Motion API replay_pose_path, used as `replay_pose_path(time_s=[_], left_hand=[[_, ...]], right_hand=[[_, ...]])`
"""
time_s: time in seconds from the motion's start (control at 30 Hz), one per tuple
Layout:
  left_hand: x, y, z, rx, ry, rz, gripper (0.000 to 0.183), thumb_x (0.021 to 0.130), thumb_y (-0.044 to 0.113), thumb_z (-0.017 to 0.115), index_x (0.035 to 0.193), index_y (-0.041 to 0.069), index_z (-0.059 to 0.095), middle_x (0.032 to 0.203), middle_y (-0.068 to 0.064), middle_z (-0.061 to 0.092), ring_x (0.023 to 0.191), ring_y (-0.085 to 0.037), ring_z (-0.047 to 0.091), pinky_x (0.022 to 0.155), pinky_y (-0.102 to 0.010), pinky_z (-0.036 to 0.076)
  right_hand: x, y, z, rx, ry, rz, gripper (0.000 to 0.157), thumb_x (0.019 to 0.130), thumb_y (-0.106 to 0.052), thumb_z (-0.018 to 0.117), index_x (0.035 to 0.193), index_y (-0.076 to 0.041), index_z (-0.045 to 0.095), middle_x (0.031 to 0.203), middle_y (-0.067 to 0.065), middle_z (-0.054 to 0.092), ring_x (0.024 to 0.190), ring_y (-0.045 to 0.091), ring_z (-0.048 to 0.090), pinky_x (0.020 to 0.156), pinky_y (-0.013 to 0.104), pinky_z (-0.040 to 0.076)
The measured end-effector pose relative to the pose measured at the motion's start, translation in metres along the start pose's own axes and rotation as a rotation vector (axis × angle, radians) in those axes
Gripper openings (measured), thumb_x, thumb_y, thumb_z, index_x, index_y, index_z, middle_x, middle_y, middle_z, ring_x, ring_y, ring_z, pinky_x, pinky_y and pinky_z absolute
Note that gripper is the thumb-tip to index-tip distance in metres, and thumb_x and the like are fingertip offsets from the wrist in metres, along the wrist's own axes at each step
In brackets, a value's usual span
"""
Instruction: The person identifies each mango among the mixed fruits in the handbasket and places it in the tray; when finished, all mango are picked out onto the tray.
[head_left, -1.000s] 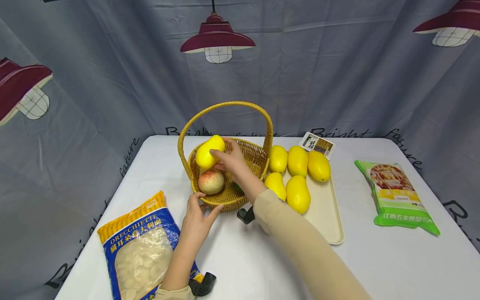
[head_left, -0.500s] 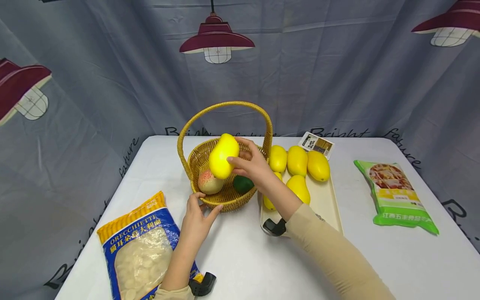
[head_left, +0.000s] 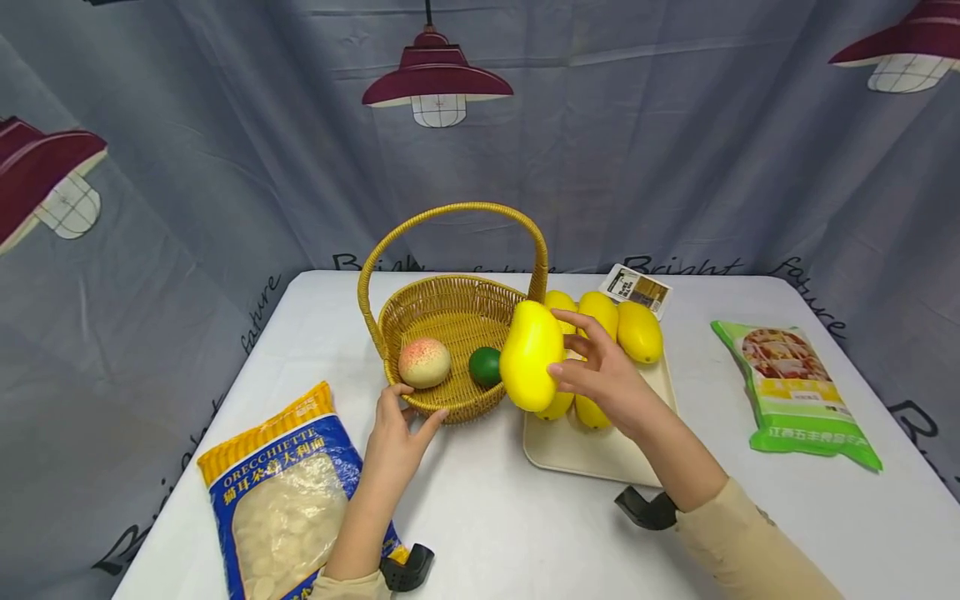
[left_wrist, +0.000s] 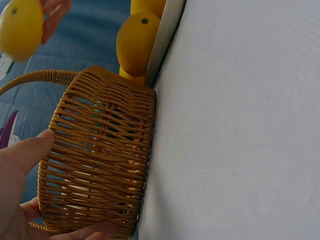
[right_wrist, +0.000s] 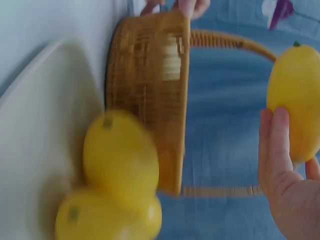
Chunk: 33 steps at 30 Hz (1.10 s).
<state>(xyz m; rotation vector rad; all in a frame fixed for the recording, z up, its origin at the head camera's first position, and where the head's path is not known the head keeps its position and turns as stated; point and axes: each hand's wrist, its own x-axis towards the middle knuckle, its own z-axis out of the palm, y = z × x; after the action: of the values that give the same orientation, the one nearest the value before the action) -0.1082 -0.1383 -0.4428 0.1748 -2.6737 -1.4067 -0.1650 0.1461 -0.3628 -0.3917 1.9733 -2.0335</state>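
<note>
My right hand [head_left: 603, 367] pinches a yellow mango [head_left: 531, 357] between thumb and fingers, raised over the left side of the cream tray [head_left: 570, 467]. In the right wrist view this mango [right_wrist: 296, 102] shows well above the basket's rim. The wicker basket [head_left: 457, 310] stands to its left, handle upright, with a peach [head_left: 424, 363] and a dark green round fruit [head_left: 486, 367] inside. At the basket's near rim my left hand [head_left: 397, 442] grips the edge; the left wrist view has its thumb [left_wrist: 37, 147] on the rim and fingers along the wicker side.
Several more mangoes [head_left: 638, 332] lie on the tray, partly behind the raised one. A blue and yellow orecchiette bag [head_left: 288, 508] lies front left, under the left forearm. A green food packet [head_left: 798, 392] is at the right, and a small labelled pack [head_left: 636, 289] sits behind the tray.
My right hand has carried the mango out of the basket, rightward to over the tray. The green fruit, earlier mostly hidden, now shows. My left hand has stayed on the rim.
</note>
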Motion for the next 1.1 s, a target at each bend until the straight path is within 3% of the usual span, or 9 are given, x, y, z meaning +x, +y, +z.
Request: replay_pose_path(time_s=[0.3, 0.53, 0.8, 1.1], left_hand=[[0.000, 0.000, 0.001, -0.011, -0.007, 0.001, 0.061, 0.089, 0.041, 0.069, 0.126, 0.011, 0.032, 0.137, -0.018, 0.037, 0.120, -0.036, 0.054, 0.091, -0.048, 0.049], [0.001, 0.001, 0.002, -0.013, -0.007, 0.005, 0.061, 0.089, 0.041, 0.069, 0.126, 0.011, 0.032, 0.137, -0.018, 0.037, 0.119, -0.037, 0.054, 0.091, -0.048, 0.049], [0.000, 0.001, 0.001, -0.019, 0.002, -0.001, 0.060, 0.088, 0.039, 0.070, 0.125, 0.012, 0.032, 0.137, -0.017, 0.037, 0.119, -0.037, 0.055, 0.092, -0.048, 0.049], [0.001, -0.001, 0.002, -0.022, -0.011, -0.008, 0.061, 0.089, 0.042, 0.069, 0.126, 0.011, 0.032, 0.137, -0.018, 0.036, 0.120, -0.036, 0.054, 0.091, -0.048, 0.049]], right_hand=[[-0.059, 0.015, -0.077, -0.076, 0.106, -0.083, 0.065, 0.094, 0.003, 0.056, 0.148, -0.021, 0.030, 0.131, 0.012, 0.040, 0.101, 0.014, 0.063, 0.080, 0.028, 0.055], [-0.089, 0.046, -0.125, -0.158, 0.226, 0.051, 0.065, 0.095, -0.004, 0.059, 0.149, -0.026, 0.030, 0.124, 0.001, 0.042, 0.098, 0.006, 0.059, 0.076, 0.025, 0.055], [-0.091, 0.069, -0.137, -0.319, 0.173, 0.205, 0.066, 0.096, -0.022, 0.062, 0.151, -0.023, 0.025, 0.141, 0.019, 0.032, 0.102, 0.004, 0.055, 0.080, 0.031, 0.055], [-0.072, 0.074, -0.136, -0.359, 0.130, 0.282, 0.074, 0.094, -0.028, 0.064, 0.152, -0.015, 0.021, 0.141, 0.029, 0.031, 0.106, 0.026, 0.057, 0.082, 0.034, 0.055]])
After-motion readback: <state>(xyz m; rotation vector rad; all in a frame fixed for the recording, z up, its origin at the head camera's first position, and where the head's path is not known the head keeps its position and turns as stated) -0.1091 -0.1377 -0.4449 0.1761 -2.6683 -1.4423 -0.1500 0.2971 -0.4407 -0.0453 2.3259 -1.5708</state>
